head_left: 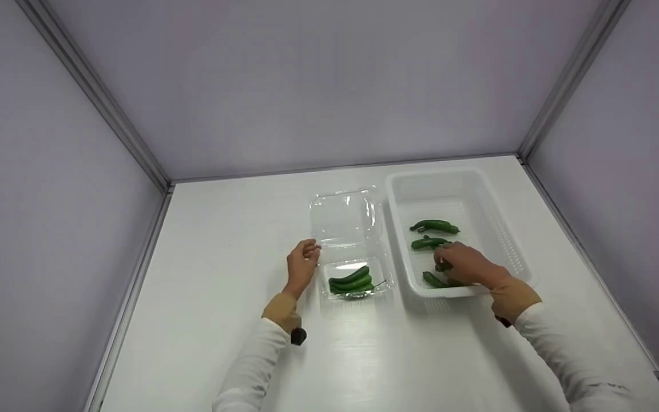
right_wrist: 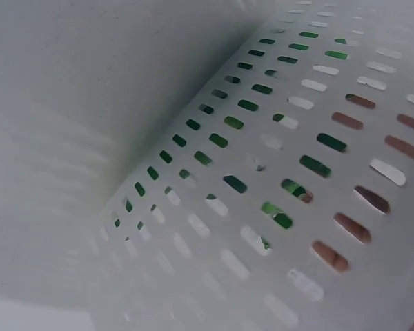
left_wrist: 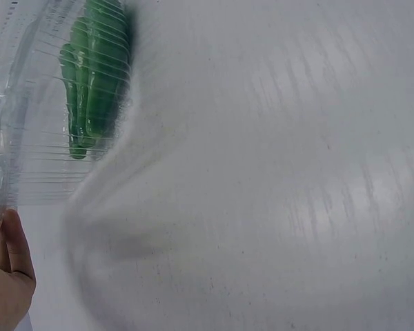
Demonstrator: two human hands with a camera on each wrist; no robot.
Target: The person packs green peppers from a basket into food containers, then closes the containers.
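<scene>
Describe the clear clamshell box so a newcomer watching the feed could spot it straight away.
On the white table, look just left of the white slotted basket. The clear clamshell box lies there with its lid folded open away from the person, and the left hand holds its left edge. Unlike the basket, it is see-through, and its green peppers lie packed side by side rather than loose.

The white table (head_left: 221,274) is bare and wide on the left and along the front. The clear box (head_left: 352,286) sits just beside the white basket (head_left: 512,240), with only a thin gap between. Walls close in behind and beside.
</scene>
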